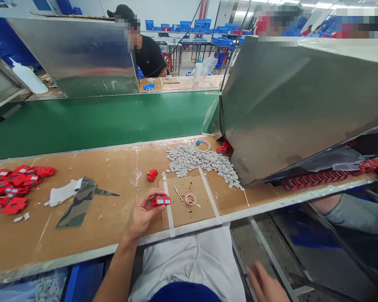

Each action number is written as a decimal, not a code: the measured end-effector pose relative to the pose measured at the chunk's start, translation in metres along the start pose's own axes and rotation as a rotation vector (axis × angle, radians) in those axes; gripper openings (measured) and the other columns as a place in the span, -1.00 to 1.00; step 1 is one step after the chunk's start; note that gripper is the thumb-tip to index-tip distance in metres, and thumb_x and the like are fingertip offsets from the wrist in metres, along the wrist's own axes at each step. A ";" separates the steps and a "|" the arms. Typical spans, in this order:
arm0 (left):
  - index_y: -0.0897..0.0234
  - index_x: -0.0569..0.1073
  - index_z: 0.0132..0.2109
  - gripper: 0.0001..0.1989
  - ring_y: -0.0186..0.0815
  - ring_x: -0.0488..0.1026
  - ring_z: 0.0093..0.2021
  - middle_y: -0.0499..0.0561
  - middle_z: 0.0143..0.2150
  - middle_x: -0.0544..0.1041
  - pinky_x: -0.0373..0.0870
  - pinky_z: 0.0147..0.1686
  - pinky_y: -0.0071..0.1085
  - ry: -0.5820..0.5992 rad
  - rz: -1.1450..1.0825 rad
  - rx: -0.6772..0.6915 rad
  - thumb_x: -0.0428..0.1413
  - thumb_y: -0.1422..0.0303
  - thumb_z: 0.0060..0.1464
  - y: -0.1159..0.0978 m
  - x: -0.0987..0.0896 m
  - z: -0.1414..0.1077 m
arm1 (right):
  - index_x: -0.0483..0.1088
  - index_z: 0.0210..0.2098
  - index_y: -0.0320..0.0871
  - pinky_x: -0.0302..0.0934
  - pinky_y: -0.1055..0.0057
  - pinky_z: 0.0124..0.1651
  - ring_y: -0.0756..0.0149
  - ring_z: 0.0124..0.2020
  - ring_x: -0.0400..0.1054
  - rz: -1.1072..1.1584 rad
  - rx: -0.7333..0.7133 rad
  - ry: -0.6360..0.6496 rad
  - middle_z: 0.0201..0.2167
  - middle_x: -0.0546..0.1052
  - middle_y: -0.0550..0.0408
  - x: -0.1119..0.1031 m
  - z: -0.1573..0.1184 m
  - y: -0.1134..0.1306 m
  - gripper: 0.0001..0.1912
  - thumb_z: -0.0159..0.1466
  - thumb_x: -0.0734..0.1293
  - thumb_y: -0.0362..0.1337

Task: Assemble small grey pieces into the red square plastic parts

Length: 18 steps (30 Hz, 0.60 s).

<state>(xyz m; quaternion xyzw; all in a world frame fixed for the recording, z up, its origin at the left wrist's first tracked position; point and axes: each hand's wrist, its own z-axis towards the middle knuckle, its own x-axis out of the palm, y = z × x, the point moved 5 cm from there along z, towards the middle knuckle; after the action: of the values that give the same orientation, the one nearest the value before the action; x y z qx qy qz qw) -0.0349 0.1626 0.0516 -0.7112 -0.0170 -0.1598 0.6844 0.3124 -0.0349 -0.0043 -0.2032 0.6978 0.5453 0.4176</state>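
Far left: heap of red plastic pieces (19,180) on brown worktable (110,167); beyond green conveyor belt (113,117), tilted white squeeze bottle (28,76) and upright metal panel (82,54). Next: camouflage-patterned scrap (77,205), narrowing to a point at right, touching torn white scrap (61,194). Left hand (145,212): grips one small red car-shaped piece (161,201) with pale rectangular panels, thumb and fingers closed on it in a pinch, over left edge of cardboard mat (204,209). Just behind: single red piece (151,175), loose on worktable. Across belt: person (149,54) in black cap and black T-shirt. On mat, between two strips of white tape (170,220): thin stick (178,193); to its right, small round cup (190,199) with second stick (197,204) resting in it. Behind: broad spread of grey tiles (192,161), with tape roll (203,140) at far side. Right hand (266,283): below table edge, blurred, fingers loosely bent; cannot tell how far open or whether holding anything. Far right: large metal hood (296,100), row of red pieces (324,179) beneath, co-worker's grey sleeve (357,213) nearby.
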 end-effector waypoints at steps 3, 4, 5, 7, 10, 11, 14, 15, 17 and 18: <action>0.14 0.66 -0.16 -0.71 -0.24 0.53 0.01 0.04 -0.07 0.60 0.54 -0.08 -0.45 0.027 -0.055 0.083 0.47 0.29 -0.06 0.021 0.025 -0.011 | 0.43 -0.06 -0.09 0.42 0.37 -0.37 0.23 -0.43 0.50 0.224 -0.132 0.060 -0.39 0.56 0.05 0.013 0.032 0.034 -0.63 0.40 0.26 0.07; 0.13 0.66 -0.15 -0.72 -0.23 0.53 0.01 0.04 -0.08 0.60 0.55 -0.07 -0.44 0.035 -0.069 0.085 0.47 0.30 -0.05 0.029 0.032 -0.016 | 0.40 0.02 -0.11 0.43 0.36 -0.35 0.24 -0.42 0.49 0.301 -0.191 0.072 -0.34 0.57 0.03 0.018 0.045 0.050 -0.62 0.40 0.27 0.02; 0.12 0.66 -0.13 -0.71 -0.23 0.54 -0.01 0.04 -0.09 0.60 0.56 -0.07 -0.42 0.036 -0.078 0.075 0.46 0.31 -0.04 0.036 0.038 -0.021 | 0.36 0.10 -0.12 0.43 0.37 -0.32 0.27 -0.41 0.47 0.358 -0.247 0.079 -0.27 0.57 0.00 0.023 0.059 0.066 -0.60 0.39 0.31 -0.04; 0.13 0.66 -0.11 -0.72 -0.24 0.58 -0.05 0.05 -0.09 0.63 0.57 -0.06 -0.40 0.036 -0.069 0.027 0.45 0.30 -0.01 0.050 0.047 -0.031 | 0.31 0.19 -0.13 0.41 0.39 -0.32 0.30 -0.41 0.45 0.418 -0.366 0.111 -0.25 0.56 0.02 0.034 0.082 0.097 -0.56 0.37 0.33 -0.13; 0.15 0.63 -0.03 -0.65 -0.25 0.62 -0.09 0.07 -0.06 0.66 0.56 -0.05 -0.43 0.044 -0.018 -0.083 0.44 0.29 0.01 0.065 0.051 -0.043 | 0.32 0.20 -0.13 0.41 0.39 -0.27 0.29 -0.38 0.44 0.430 -0.483 0.133 -0.27 0.56 0.03 0.044 0.103 0.127 -0.57 0.37 0.34 -0.24; 0.15 0.63 -0.01 -0.62 -0.26 0.62 -0.11 0.07 -0.07 0.67 0.56 -0.05 -0.44 0.049 0.001 -0.110 0.44 0.29 0.00 0.068 0.051 -0.045 | 0.35 0.18 -0.13 0.41 0.38 -0.25 0.28 -0.35 0.45 0.421 -0.517 0.132 -0.28 0.56 0.03 0.046 0.107 0.133 -0.62 0.38 0.33 -0.27; 0.20 0.62 -0.02 -0.62 -0.27 0.62 -0.16 0.06 -0.10 0.66 0.57 -0.09 -0.45 0.055 0.047 -0.126 0.44 0.27 0.00 0.070 0.047 -0.044 | 0.46 0.05 -0.11 0.39 0.36 -0.21 0.23 -0.27 0.49 0.377 -0.637 0.136 -0.27 0.57 0.01 0.048 0.112 0.149 -0.76 0.41 0.30 -0.33; 0.22 0.63 -0.04 -0.64 -0.27 0.62 -0.17 0.06 -0.12 0.65 0.57 -0.11 -0.44 0.056 0.060 -0.119 0.44 0.26 0.00 0.069 0.046 -0.043 | 0.50 0.00 -0.10 0.39 0.35 -0.20 0.22 -0.25 0.50 0.368 -0.681 0.139 -0.27 0.58 0.00 0.049 0.113 0.153 -0.79 0.42 0.29 -0.34; 0.25 0.63 -0.07 -0.65 -0.26 0.61 -0.19 0.07 -0.14 0.64 0.57 -0.13 -0.42 0.055 0.083 -0.106 0.44 0.26 -0.01 0.067 0.045 -0.040 | 0.54 -0.08 -0.10 0.39 0.35 -0.19 0.22 -0.23 0.51 0.373 -0.741 0.134 -0.26 0.60 -0.01 0.050 0.116 0.161 -0.82 0.43 0.29 -0.36; 0.26 0.62 -0.08 -0.65 -0.25 0.60 -0.19 0.08 -0.14 0.64 0.57 -0.13 -0.41 0.054 0.093 -0.104 0.44 0.25 -0.01 0.066 0.045 -0.039 | 0.55 -0.11 -0.10 0.39 0.36 -0.18 0.22 -0.23 0.52 0.390 -0.750 0.124 -0.25 0.61 -0.01 0.051 0.117 0.163 -0.82 0.43 0.29 -0.37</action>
<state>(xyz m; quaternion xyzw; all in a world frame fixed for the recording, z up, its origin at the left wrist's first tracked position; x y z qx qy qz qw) 0.0158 0.1117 -0.0003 -0.7411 0.0428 -0.1478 0.6535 0.2052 0.1358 0.0449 -0.2375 0.5002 0.8169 0.1613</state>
